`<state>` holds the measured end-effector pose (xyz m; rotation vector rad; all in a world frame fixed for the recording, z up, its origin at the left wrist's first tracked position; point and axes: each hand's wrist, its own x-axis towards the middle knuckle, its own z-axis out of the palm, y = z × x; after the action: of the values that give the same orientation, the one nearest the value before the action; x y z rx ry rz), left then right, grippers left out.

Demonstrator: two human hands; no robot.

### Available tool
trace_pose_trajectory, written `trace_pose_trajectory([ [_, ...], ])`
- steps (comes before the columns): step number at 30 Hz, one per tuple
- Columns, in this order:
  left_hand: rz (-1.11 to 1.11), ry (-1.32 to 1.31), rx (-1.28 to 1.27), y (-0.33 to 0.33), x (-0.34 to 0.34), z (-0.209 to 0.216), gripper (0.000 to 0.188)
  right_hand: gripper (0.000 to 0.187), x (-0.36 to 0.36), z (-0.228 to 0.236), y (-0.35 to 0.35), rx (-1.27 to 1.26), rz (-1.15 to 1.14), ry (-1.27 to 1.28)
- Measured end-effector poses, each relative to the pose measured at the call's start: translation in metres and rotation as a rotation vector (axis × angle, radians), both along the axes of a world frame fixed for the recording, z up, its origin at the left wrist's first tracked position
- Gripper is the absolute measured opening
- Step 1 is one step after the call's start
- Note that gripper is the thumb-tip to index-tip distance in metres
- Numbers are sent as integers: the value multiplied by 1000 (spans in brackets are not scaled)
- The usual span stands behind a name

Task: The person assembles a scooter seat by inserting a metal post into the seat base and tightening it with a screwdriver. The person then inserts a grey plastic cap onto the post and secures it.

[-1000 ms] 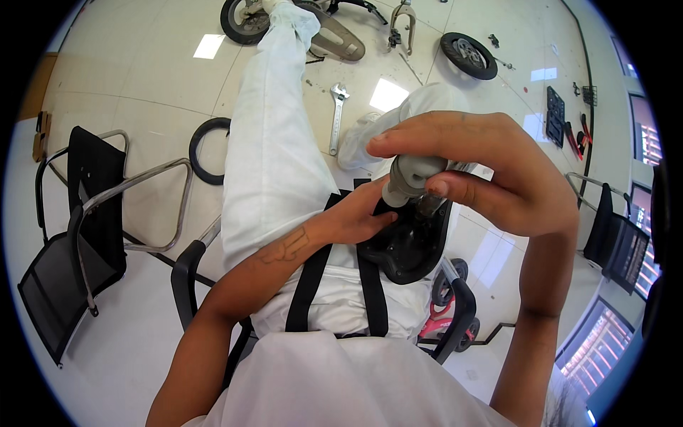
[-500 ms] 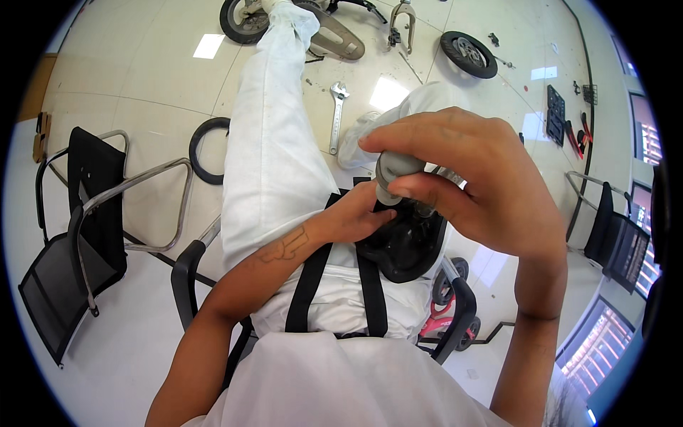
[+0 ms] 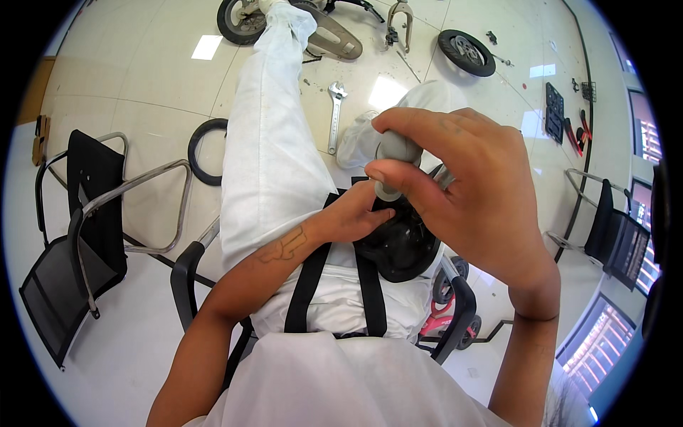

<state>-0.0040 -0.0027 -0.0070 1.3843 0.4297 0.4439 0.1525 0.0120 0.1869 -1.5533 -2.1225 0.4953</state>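
On my lap lies a glossy black moulded part [image 3: 398,249] with a curved rim. My left hand [image 3: 353,212] grips its far left edge, the thumb resting on the top face and the other fingers hidden beneath. Above that part, my right hand [image 3: 473,181] pinches a grey, round-topped handle [image 3: 398,148] between thumb and index finger. A pale collar shows at the handle's lower end. What lies below the collar is hidden, so I cannot tell whether it touches the black part.
An adjustable wrench [image 3: 335,117] lies on the tiled floor beyond my knees. Farther off are a wheel with tyre [image 3: 467,53], a fork [image 3: 400,25] and a partly dismantled bike [image 3: 245,18]. A loose tyre [image 3: 208,151] and a black chair [image 3: 96,206] stand left; a tool case [image 3: 555,114] lies right.
My right hand has turned at the wrist and its thumb has shifted up and left across the grey handle. My left hand and the black part have stayed nearly in place.
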Motion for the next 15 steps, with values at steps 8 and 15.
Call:
trace_pose_trajectory([
  [8, 20, 28, -39, -4, 5, -14, 44, 33, -8, -1, -10, 117, -128, -163],
  [15, 38, 48, 118, -10, 5, -37, 29, 37, -11, 2, -10, 126, 26, -88],
])
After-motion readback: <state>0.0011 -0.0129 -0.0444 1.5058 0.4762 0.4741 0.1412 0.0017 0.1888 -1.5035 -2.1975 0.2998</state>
